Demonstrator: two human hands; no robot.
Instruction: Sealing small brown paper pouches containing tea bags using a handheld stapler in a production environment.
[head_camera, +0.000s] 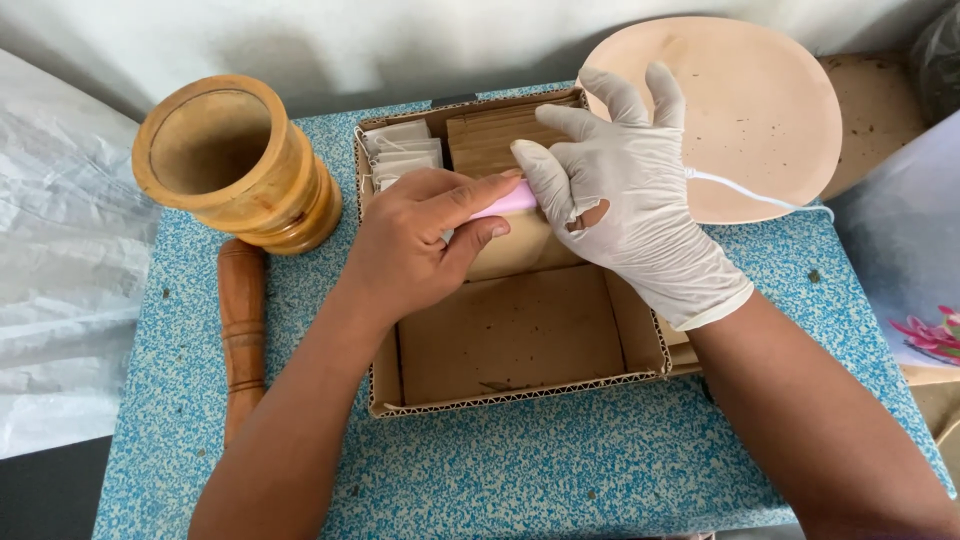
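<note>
Head view: left hand (415, 240) bare, fingers curled, pinching pink stick (508, 201) between thumb and forefinger. Right hand (630, 195) in white glove, thumb and forefinger closed on same stick's other end, remaining fingers spread. Both hands meet over cardboard box (520, 340) at centre of blue speckled surface (560, 470). White packets (403, 152) in box at 11 o'clock. Wooden mortar (235, 165) at 10 o'clock, pestle (241, 325) at 9. Round pink board (760, 110) at 1 o'clock.

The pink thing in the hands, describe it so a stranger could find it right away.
Start at the open cardboard box on the speckled blue table. Above it, the bare left hand and gloved right hand meet on a slim pink stick, the only pink item among brown and white packets.
</note>
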